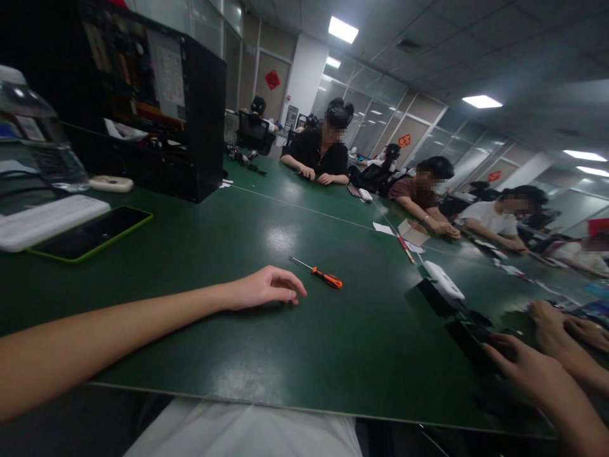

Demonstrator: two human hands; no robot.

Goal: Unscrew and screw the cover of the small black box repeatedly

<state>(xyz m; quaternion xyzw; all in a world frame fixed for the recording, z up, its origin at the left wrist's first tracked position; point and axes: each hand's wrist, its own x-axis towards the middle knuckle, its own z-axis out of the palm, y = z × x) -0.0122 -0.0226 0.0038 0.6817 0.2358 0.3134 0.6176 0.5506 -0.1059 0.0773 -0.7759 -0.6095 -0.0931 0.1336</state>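
Observation:
My left hand (264, 289) rests on the green table (304, 355) with its fingers loosely bent, fingertips on the surface and nothing in them. A small screwdriver (320, 273) with an orange handle lies just beyond the fingertips, apart from them. At the lower right, my right hand (516, 365) lies with its fingers stretched over a flat black object (469, 339) near the table's edge. It is blurred.
A phone in a green case (90, 233) and a white slab (47, 219) lie at the left, behind them a clear bottle (38, 139) and an open black computer case (162, 108). A white device (445, 280) lies at the right. Another person's hands (566, 327) and several seated people line the right side.

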